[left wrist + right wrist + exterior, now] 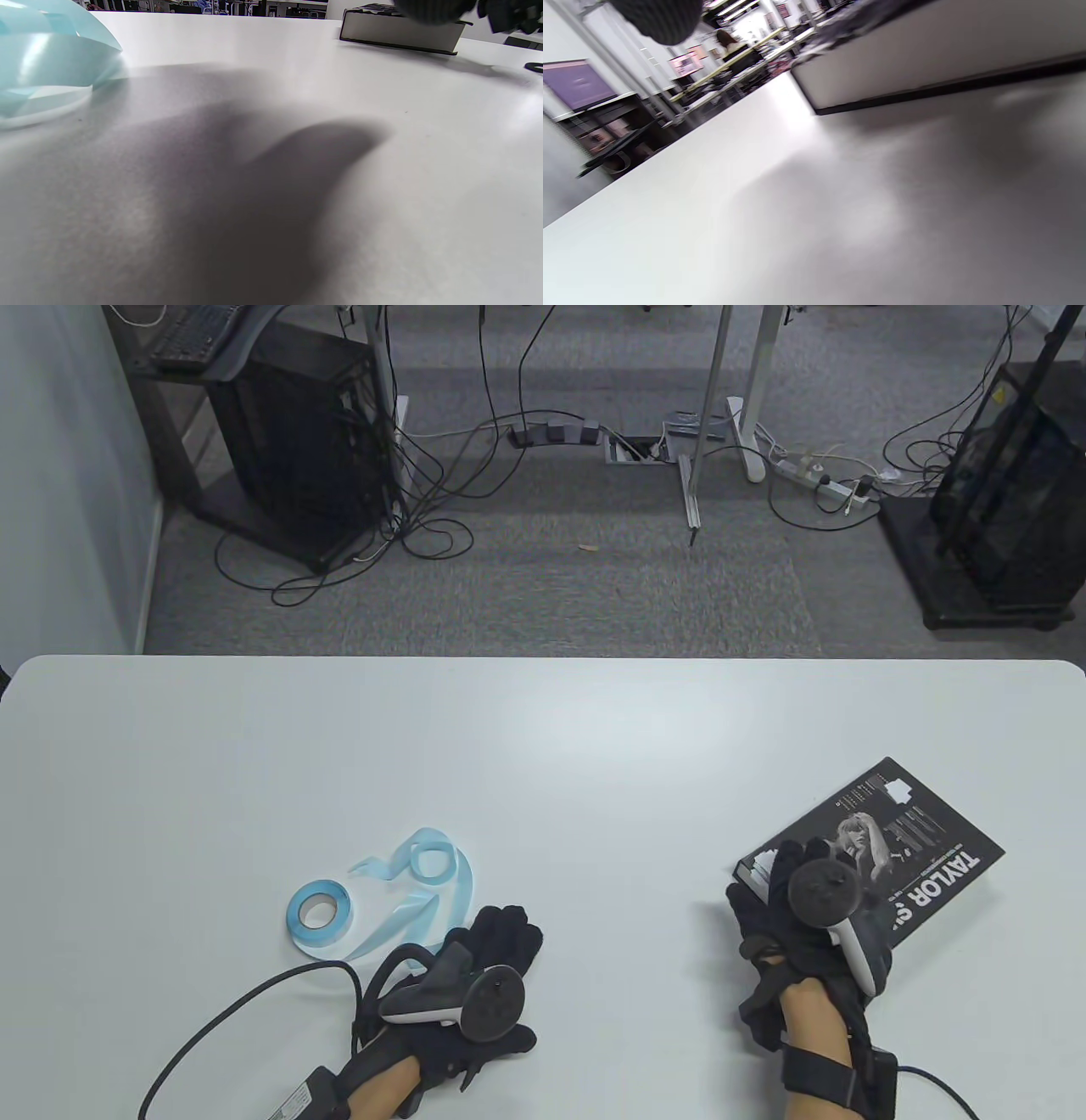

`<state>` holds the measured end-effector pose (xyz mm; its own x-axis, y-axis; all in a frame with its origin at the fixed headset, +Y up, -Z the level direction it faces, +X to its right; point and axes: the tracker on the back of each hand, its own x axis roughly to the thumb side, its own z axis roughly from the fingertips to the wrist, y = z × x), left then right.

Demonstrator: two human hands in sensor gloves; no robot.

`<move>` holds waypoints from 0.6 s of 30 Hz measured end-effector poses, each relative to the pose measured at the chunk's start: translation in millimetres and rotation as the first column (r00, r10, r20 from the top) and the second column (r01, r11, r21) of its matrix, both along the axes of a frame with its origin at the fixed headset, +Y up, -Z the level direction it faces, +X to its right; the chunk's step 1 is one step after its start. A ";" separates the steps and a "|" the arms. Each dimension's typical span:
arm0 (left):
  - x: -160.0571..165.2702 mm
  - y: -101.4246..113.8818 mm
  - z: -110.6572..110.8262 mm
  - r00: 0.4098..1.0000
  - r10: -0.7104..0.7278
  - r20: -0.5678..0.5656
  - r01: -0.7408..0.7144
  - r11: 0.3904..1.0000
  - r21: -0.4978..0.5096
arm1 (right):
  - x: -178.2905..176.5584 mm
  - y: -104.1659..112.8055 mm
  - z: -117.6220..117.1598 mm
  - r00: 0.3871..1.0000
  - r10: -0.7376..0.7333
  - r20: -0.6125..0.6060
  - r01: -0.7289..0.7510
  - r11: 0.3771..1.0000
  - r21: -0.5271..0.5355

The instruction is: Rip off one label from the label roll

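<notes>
Left hand (475, 976) rests by the loose strip (424, 891), grip state unclear; right hand (802, 916) holds the book (899, 848); risk: unheld label roll (318, 913) (light) slides, tearing several labels.

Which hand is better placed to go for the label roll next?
Left, most likely. The left hand lies beside the loose blue strip trailing from the label roll, while the right hand sits across the table, resting on the book.

Plain white surface (543, 746) with rounded corners. Label roll (318, 914) sits front left with its loose blue strip (424, 891) curled beside it. A black book (899, 848) lies front right.
</notes>
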<state>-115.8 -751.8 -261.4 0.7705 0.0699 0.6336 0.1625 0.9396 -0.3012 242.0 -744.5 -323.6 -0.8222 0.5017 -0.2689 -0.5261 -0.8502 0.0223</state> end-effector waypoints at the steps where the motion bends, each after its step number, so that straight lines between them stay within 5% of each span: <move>1: -0.8 0.4 -0.7 1.000 0.000 -0.004 0.000 1.000 0.001 | -8.5 4.3 1.5 0.999 0.002 -0.038 -0.001 1.000 0.013; 12: -3.8 3.4 -1.3 1.000 0.006 -0.014 -0.006 1.000 0.015 | -108.0 19.9 23.4 0.894 0.061 -0.445 -0.013 0.994 0.111; 18: -8.8 4.9 -5.4 0.999 0.005 -0.034 -0.005 1.000 0.021 | -141.0 20.1 34.1 0.820 0.091 -0.565 -0.020 0.991 0.131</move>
